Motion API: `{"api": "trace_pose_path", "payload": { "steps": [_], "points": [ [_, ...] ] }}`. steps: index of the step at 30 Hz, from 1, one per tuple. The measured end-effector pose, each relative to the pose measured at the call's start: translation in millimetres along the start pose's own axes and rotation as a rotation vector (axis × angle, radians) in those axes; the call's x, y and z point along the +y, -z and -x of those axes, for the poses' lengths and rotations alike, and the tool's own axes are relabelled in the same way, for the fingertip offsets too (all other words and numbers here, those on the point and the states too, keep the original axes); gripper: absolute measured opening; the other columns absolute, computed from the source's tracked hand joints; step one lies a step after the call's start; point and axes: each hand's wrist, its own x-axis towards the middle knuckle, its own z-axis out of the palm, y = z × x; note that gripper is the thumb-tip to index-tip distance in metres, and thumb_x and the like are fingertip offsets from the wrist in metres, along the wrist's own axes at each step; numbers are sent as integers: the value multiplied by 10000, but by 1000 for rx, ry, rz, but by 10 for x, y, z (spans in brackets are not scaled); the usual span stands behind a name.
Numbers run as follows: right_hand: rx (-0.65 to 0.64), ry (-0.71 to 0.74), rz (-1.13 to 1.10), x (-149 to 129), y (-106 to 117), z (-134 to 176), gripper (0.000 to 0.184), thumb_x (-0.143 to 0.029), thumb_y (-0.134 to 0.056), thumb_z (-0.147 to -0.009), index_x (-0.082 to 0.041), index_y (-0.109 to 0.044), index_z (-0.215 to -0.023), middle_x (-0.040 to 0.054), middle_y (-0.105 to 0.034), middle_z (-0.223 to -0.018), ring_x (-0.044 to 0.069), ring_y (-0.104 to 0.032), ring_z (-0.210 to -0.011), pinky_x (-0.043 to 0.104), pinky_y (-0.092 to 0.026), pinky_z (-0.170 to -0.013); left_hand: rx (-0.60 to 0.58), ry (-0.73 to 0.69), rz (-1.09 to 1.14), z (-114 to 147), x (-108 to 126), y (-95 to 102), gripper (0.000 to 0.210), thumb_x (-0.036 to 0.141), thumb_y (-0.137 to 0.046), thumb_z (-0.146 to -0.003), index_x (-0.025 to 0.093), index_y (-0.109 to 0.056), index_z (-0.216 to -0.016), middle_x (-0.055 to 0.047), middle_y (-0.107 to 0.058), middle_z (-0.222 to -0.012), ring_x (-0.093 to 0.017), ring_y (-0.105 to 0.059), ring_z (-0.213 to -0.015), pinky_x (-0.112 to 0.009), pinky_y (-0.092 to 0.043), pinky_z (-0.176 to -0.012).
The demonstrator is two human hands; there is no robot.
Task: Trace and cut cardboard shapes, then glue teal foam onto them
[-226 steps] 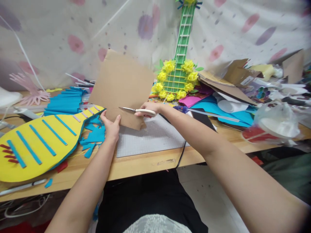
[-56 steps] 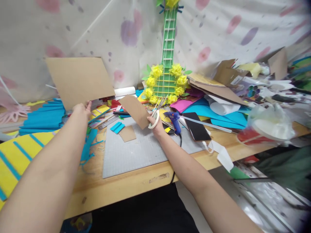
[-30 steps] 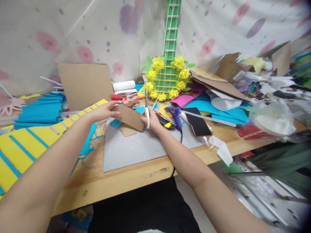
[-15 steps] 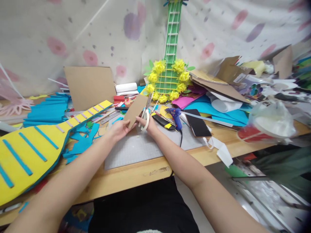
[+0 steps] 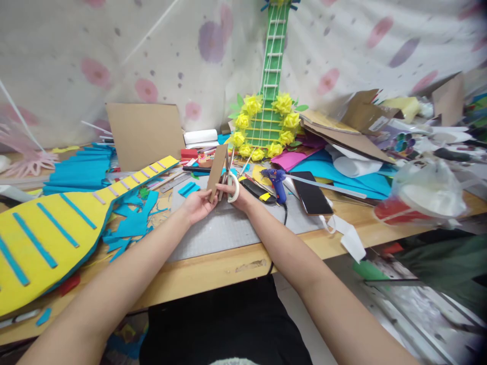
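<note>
My left hand (image 5: 201, 204) is closed on the lower end of a narrow brown cardboard piece (image 5: 217, 170), held tilted above the grey cutting mat (image 5: 213, 241). White-handled scissors (image 5: 233, 188) are in my right hand (image 5: 240, 196), their blades pointing away from me right beside the cardboard. Whether the blades touch it, I cannot tell. Just left of the cardboard lies a small blue folded piece (image 5: 189, 189). To the right of my right hand are a black and yellow utility knife (image 5: 256, 191) and a blue glue gun (image 5: 277, 183).
A yellow instrument-shaped cutout (image 5: 49, 228) lies at left, beside blue scraps (image 5: 133, 213). Behind stand a cardboard sheet (image 5: 146, 134) and a green guitar-like craft (image 5: 271, 91) with yellow flowers. A phone (image 5: 312, 192) and a bagged red bucket (image 5: 414, 195) are at right.
The cardboard has turned from showing its broad face to a narrower, more upright one. Both hands have shifted slightly to the right in the view, still holding the cardboard and scissors.
</note>
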Motion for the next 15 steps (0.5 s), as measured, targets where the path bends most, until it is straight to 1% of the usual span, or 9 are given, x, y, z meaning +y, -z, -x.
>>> {"api": "trace_pose_path", "payload": {
  "steps": [2, 4, 6, 8, 9, 10, 13, 14, 15],
  "points": [
    [-16, -16, 4, 6, -3, -1, 368, -401, -771, -563, -176, -599, -797, -2, -653, -679, 139, -615, -598, 267, -513, -572, -16, 29, -7, 42, 4, 9, 343, 8, -366, -843, 120, -592, -1076, -45, -646, -701, -79, -618, -607, -128, -491, -541],
    [-20, -14, 3, -11, 3, 6, 387, -409, -768, -561, -179, -611, -829, 10, -671, -719, 149, -627, -635, 279, -523, -606, -52, 56, -100, 82, 64, 24, 295, 28, -387, -842, 128, -621, -991, -50, -646, -704, -82, -609, -594, -148, -493, -558],
    [-29, -3, -20, -49, 31, 24, 417, -428, -760, -559, -187, -613, -866, 28, -688, -777, 172, -643, -703, 299, -530, -647, -93, 81, -330, 110, 224, 55, 211, 72, -460, -831, 129, -643, -920, -69, -658, -737, -110, -618, -626, -200, -510, -610],
    [-61, -5, -42, -99, 80, 53, 460, -457, -750, -551, -192, -611, -900, 49, -697, -845, 204, -654, -804, 323, -532, -696, -81, 104, -678, 116, 495, 116, 138, 131, -576, -784, 124, -647, -901, -104, -668, -797, -180, -644, -725, -295, -521, -692],
    [-82, -11, -50, -124, 107, 70, 478, -472, -743, -548, -194, -610, -914, 59, -698, -875, 218, -653, -857, 334, -530, -720, -28, 9, -833, 112, 660, 161, 172, 155, -624, -752, 131, -642, -921, -114, -672, -866, -207, -647, -794, -327, -515, -740],
    [-102, -18, -54, -146, 133, 87, 491, -479, -737, -548, -195, -609, -927, 67, -698, -896, 230, -649, -903, 343, -527, -740, 92, -135, -990, 104, 832, 215, 211, 184, -664, -721, 138, -634, -924, -119, -670, -924, -228, -641, -856, -357, -499, -797],
    [-151, -34, -65, -189, 183, 129, 500, -451, -727, -557, -202, -604, -974, 73, -697, -925, 242, -635, -980, 361, -520, -777, 577, -547, -1569, 85, 1291, 415, 431, 302, -778, -601, 129, -580, -942, -172, -610, -1122, -339, -526, -1126, -482, -373, -976],
    [-163, -39, -72, -197, 186, 138, 502, -430, -728, -556, -205, -603, -987, 72, -697, -932, 242, -632, -991, 365, -518, -787, 699, -611, -1743, 85, 1398, 484, 532, 358, -801, -560, 109, -552, -959, -213, -561, -1200, -393, -439, -1212, -533, -317, -1004],
    [-172, -49, -77, -203, 184, 145, 504, -412, -729, -553, -207, -602, -997, 70, -697, -940, 243, -630, -998, 370, -517, -795, 773, -621, -1859, 90, 1475, 548, 622, 430, -806, -535, 85, -523, -969, -260, -513, -1246, -432, -389, -1242, -555, -301, -1002]
  ]
}}
